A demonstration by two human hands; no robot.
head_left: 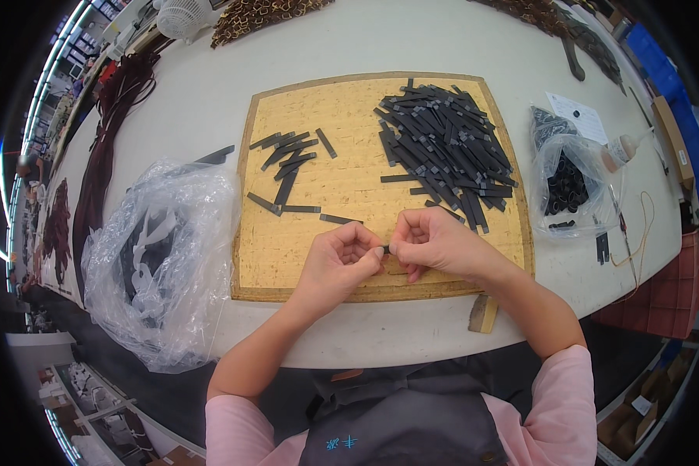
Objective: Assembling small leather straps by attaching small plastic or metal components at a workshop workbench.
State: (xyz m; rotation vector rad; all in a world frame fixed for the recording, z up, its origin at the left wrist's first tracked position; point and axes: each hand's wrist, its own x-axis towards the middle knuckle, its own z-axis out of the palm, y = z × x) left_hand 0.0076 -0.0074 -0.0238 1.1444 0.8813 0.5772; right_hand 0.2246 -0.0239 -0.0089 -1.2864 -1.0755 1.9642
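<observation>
While both hands meet over the cork board [264, 256], left hand [340, 260] and right hand [435, 242] pinch one small dark strip [386, 248] (fingertips closed); pile of dark strips [446, 147] beyond.

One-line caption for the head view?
Both hands, left hand and right hand, pinch a small dark strip over a cork board strewn with strips.

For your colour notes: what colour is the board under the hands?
Yellowish tan board, head view.

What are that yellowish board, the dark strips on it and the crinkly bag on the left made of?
The board looks like cork or pressed fibre: tan, speckled, matt. The dark strips seem leather or a leather-like sheet: flat, thin, dull black; I cannot tell which. The bag is clear plastic film: see-through, wrinkled, glossy.
</observation>
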